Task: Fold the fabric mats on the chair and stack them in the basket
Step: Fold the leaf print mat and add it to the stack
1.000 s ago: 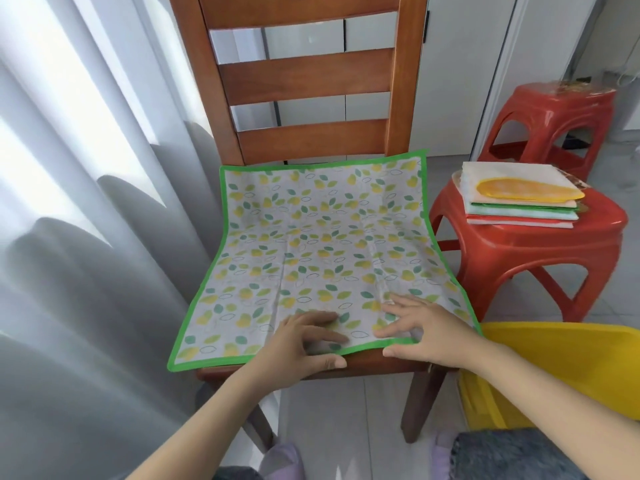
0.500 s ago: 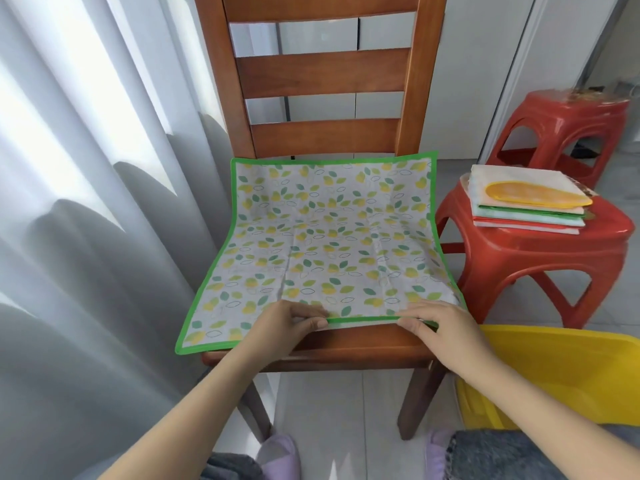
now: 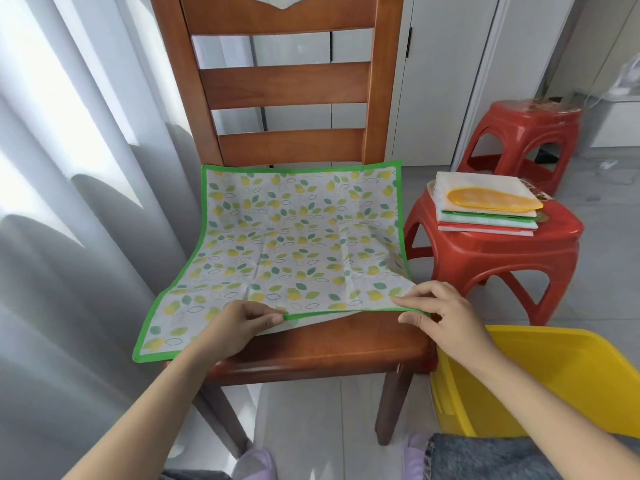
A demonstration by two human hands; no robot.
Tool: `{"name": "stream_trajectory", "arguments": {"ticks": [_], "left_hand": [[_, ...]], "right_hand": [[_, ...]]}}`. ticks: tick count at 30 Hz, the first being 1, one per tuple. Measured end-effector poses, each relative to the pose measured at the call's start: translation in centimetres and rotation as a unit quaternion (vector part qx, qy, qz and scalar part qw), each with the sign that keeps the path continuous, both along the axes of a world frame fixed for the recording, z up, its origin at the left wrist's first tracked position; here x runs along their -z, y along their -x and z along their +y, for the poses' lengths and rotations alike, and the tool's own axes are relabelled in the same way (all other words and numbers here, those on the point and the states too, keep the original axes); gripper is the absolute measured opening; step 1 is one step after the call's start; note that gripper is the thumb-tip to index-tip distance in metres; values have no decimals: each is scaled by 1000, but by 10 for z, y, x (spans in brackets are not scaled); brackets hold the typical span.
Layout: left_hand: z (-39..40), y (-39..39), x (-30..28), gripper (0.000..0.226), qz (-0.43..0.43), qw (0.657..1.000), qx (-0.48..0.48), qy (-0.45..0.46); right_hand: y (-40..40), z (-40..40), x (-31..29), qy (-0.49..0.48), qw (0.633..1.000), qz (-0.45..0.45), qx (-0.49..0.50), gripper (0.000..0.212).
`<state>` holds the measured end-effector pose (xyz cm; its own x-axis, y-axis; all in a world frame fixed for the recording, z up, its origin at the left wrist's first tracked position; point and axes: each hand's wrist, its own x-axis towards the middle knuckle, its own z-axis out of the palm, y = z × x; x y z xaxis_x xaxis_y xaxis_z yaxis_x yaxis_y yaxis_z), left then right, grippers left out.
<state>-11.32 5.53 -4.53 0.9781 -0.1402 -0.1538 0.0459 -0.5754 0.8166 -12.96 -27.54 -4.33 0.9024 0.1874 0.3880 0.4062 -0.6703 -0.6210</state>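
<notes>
A white fabric mat [image 3: 294,237] with green and yellow leaves and a green border lies spread on the seat of a wooden chair [image 3: 329,344]. My left hand [image 3: 239,323] pinches its near edge left of centre. My right hand [image 3: 440,313] pinches the same edge near the right corner. That near edge is raised a little off the seat; the near left corner hangs over the seat's front. A yellow plastic basket [image 3: 554,382] stands on the floor at the lower right.
A red plastic stool [image 3: 498,247] right of the chair carries a stack of folded mats [image 3: 485,206]. A second red stool [image 3: 523,147] stands behind it. Grey curtains [image 3: 69,237] hang close on the left. White cabinet doors are behind the chair.
Both hands went from resting flat on the mat's front to pinching its near edge, which has lifted off the seat. The camera has moved back and up.
</notes>
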Motion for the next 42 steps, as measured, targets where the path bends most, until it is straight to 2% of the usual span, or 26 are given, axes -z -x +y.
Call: {"name": "stream_trajectory", "arguments": {"ticks": [8,11,15,19,24,28,31,35,37,39,42], "left_hand": [[2,-4,1,9,3,1000,7,1],[2,-5,0,8,5,1000,9,-1],[3,-5,-1,10,8,1000,14,-10],[8,-5,-3,9,14,1000,10,-7],[7,-3,-9,17,1,1000,1,-26],[10,-2,-24,14,-46,996,3,-70],[9,-1,-33,24,-78,986,11,-150],[-6,-4,-53,20,-106,967,1,-234],[-12,-10,-63,16,-117,956,0,-269],[-18,-16,-73,14,-119,945,9,-305],[-26,-26,-88,18,-128,926,26,-353]], "right_hand": [[5,-28,-9,-17,999,48,-14,33],[5,-36,-8,-48,998,43,-18,30],[1,-44,-4,-38,998,55,6,22],[-5,-46,-5,-70,997,28,10,15],[-10,-40,-12,-134,986,94,24,7],[-17,-33,-18,-131,987,88,24,10],[-23,-27,-11,-136,986,78,51,13],[-34,-22,-9,-147,980,99,90,19],[-37,-19,-12,-108,985,86,102,16],[-41,-13,-18,-9,992,35,117,19],[-45,1,-29,122,984,-28,130,30]]}}
